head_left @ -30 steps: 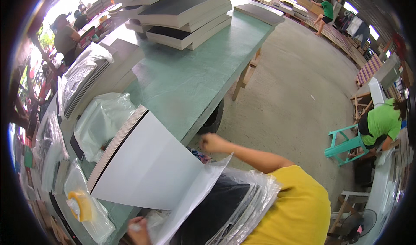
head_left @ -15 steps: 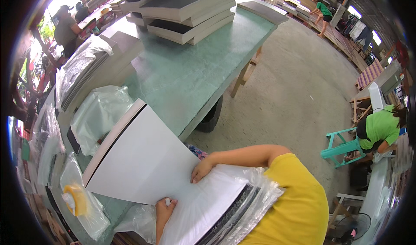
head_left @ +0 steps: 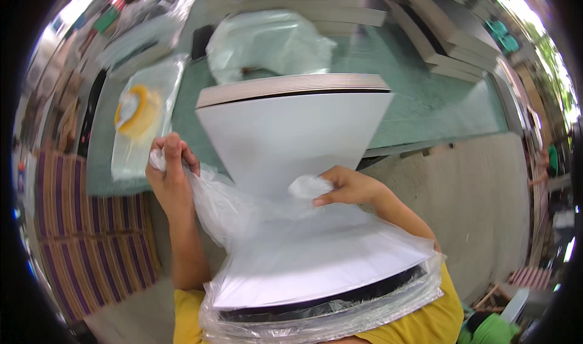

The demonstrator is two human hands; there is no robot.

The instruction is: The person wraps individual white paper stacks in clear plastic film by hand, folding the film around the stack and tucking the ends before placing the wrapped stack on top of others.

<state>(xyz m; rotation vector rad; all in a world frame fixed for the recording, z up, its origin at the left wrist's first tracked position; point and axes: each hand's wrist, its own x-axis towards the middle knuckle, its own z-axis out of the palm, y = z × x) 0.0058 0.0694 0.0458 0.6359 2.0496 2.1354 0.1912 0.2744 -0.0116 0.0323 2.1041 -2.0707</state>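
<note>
A thick stack of white boards point(head_left: 285, 125) with a pale pinkish layered edge and a black line rests on the table edge at its far end. Its near end sits inside a clear plastic bag point(head_left: 328, 265) against my body. Gathered bag plastic is bunched in my left hand point(head_left: 172, 171), off to the left of the stack, the fingers closed on it. Over the white top board, my right hand point(head_left: 349, 186) pinches another bunched white bit of the bag between thumb and fingers.
A green table point(head_left: 425, 122) carries a folded plastic bag point(head_left: 267, 46), several grey-edged board stacks point(head_left: 449, 40) and a yellow tape roll point(head_left: 136, 113) on a clear packet point(head_left: 130, 158). Striped brown-and-purple panels point(head_left: 91, 240) stand left. A person in green point(head_left: 492, 329) is at lower right.
My view has swung left, and the stack now points straight away from me. Both hands, earlier low on the white surface, now hold bunched bag plastic, the left one raised outward.
</note>
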